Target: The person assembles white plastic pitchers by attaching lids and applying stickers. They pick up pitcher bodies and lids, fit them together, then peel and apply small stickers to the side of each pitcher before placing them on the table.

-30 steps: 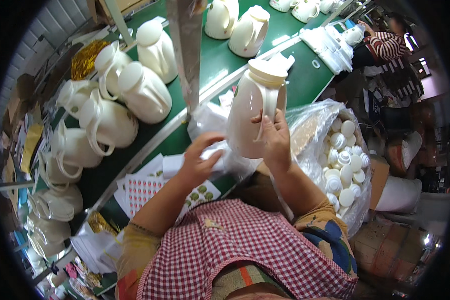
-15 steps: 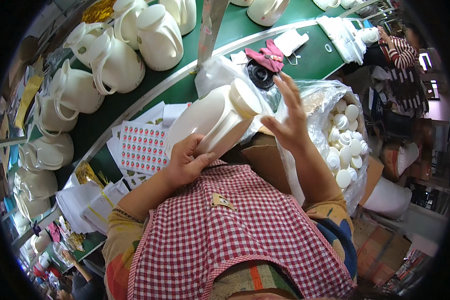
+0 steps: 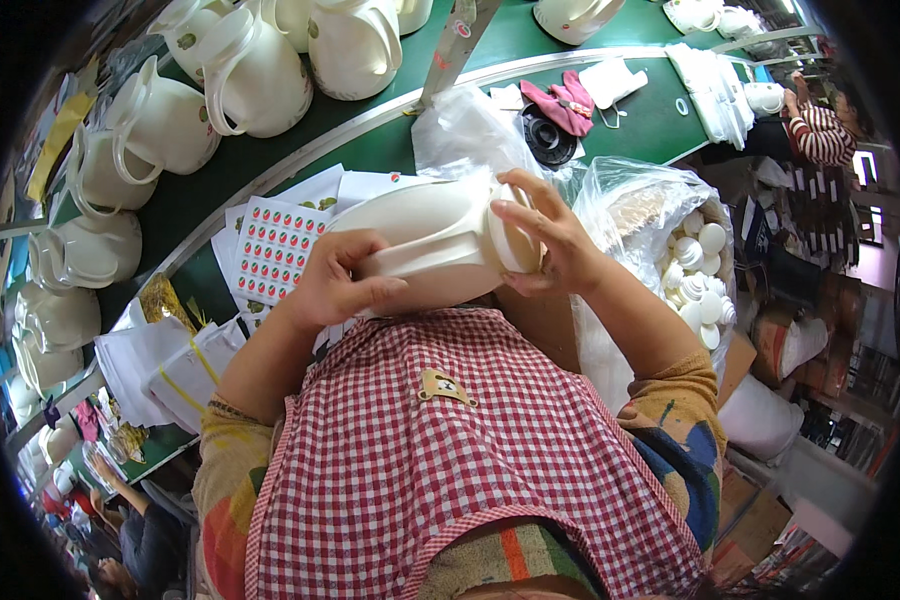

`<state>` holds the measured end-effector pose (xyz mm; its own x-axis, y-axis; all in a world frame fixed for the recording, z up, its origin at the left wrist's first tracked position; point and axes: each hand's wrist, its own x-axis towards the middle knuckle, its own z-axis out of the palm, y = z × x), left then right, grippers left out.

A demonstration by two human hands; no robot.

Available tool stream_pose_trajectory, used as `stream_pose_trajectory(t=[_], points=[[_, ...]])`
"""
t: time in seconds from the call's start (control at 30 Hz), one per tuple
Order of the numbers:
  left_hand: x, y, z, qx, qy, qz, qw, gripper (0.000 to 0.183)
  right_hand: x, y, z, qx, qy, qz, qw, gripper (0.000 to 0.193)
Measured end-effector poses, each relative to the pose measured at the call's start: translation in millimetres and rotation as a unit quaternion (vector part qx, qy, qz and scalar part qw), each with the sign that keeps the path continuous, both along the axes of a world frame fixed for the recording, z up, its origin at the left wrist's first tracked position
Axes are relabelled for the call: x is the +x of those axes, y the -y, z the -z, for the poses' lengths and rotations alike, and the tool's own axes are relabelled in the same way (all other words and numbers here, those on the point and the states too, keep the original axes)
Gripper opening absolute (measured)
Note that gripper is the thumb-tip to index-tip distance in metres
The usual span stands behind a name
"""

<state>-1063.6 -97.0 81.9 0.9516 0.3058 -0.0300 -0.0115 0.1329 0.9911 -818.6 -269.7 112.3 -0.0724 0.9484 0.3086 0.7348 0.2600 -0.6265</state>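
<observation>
A cream-white jug [image 3: 425, 218] lies tilted on its side in front of my chest, its round end toward the right. My left hand [image 3: 332, 282] is closed around its lower part, by the long handle. My right hand [image 3: 562, 238] wraps its fingers over the round lid end [image 3: 515, 240], thumb and fingertips pressed on the rim. Just left of the jug lies a sheet of small red-and-green stickers [image 3: 270, 255], partly over other white sheets. At my right stands a clear plastic bag [image 3: 620, 205] with several white screw stoppers [image 3: 708, 240] in it.
Several cream jugs [image 3: 260, 80] stand along the green table [image 3: 370, 140] at left and far side. Beyond my hands lie a black round part [image 3: 550, 138], a pink cloth [image 3: 560, 103] and white plastic bags [image 3: 708, 95]. Papers [image 3: 175, 375] hang at left. Other people work farther off.
My right hand, raised and apart from the jug before, has come down onto its lid end. The jug has turned to lie more level, and my left hand has shifted left with it.
</observation>
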Motion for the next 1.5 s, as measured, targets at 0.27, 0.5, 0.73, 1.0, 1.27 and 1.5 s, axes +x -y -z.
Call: stream_pose_trajectory(t=[0.27, 0.5, 0.73, 1.0, 1.27, 1.5], points=[[11.4, 33.4, -16.9, 0.113, -0.091, -0.002, 0.989, 0.021, -5.3, 10.5, 12.6, -0.193, -0.055, 0.167, 0.965, 0.075], [-4.6, 25.7, -9.8, 0.113, -0.057, 0.015, 0.992, 0.021, 2.1, 13.6, 8.0, -0.169, -0.099, 0.044, 0.980, 0.079], [-16.0, 26.5, 0.0, 0.107, -0.070, 0.024, 0.992, 0.022, -1.3, 7.5, 19.5, -0.144, -0.069, 0.032, 0.987, 0.080], [-15.8, 22.8, 1.2, 0.107, -0.045, -0.013, 0.993, 0.019, 2.9, -4.8, 33.1, -0.064, 0.016, 0.016, 0.998, 0.074], [-16.1, 22.1, 2.1, 0.151, -0.068, 0.012, 0.986, 0.020, -10.9, -8.1, 56.3, -0.228, -0.075, 0.131, 0.962, 0.080], [-11.4, 16.0, -2.4, 0.163, -0.111, 0.122, 0.973, 0.021, -29.9, -29.8, 71.7, -0.125, -0.159, 0.136, 0.970, 0.066]])
